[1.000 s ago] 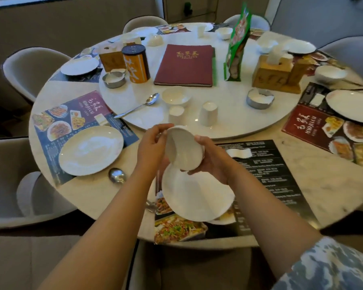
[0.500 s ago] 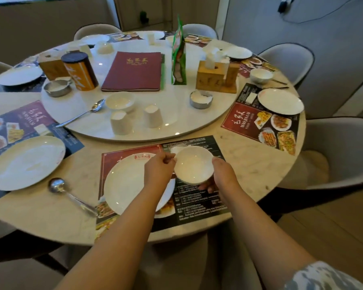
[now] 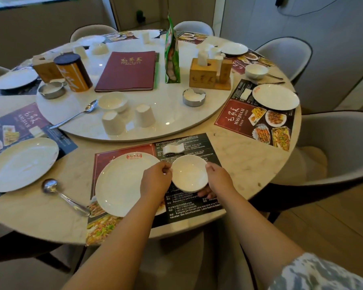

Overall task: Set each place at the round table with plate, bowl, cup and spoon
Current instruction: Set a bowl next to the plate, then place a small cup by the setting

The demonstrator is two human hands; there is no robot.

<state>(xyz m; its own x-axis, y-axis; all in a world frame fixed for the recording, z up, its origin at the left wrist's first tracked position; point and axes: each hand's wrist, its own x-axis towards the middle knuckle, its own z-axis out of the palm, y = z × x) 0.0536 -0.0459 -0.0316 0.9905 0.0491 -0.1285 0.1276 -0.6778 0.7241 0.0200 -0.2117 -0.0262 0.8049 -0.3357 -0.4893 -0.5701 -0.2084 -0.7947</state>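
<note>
In the head view, both hands held a small white bowl [image 3: 189, 173] by its rim just right of the plate [image 3: 122, 183] on the nearest placemat [image 3: 197, 206]: the left hand [image 3: 155, 181] pinched the near-left edge with curled fingers, and the right hand [image 3: 217, 181] cupped the right side with fingers tucked beneath. A second earlier the bowl had been tipped on its side above the plate; half a second earlier it was upright between the hands, and now it sat lower, right way up, over the dark half of the placemat, though whether it already touched the surface [image 3: 249, 155] could not be told. I judged the bowl step at this place nearly done, with cup and spoon outstanding. Beyond the plate, on the turntable [image 3: 176, 114], stood two upturned cups [image 3: 113, 122], another bowl [image 3: 113, 101] and a spoon [image 3: 76, 114]; a second spoon [image 3: 63, 196] lay left of the plate. Readable writing was sparse: the placemat to the right of the plate read "MAOJIACAI" [image 3: 240, 120], the near one listed phone numbers and the word "Batam", and the plate rim carried a red mark too small to read.
</note>
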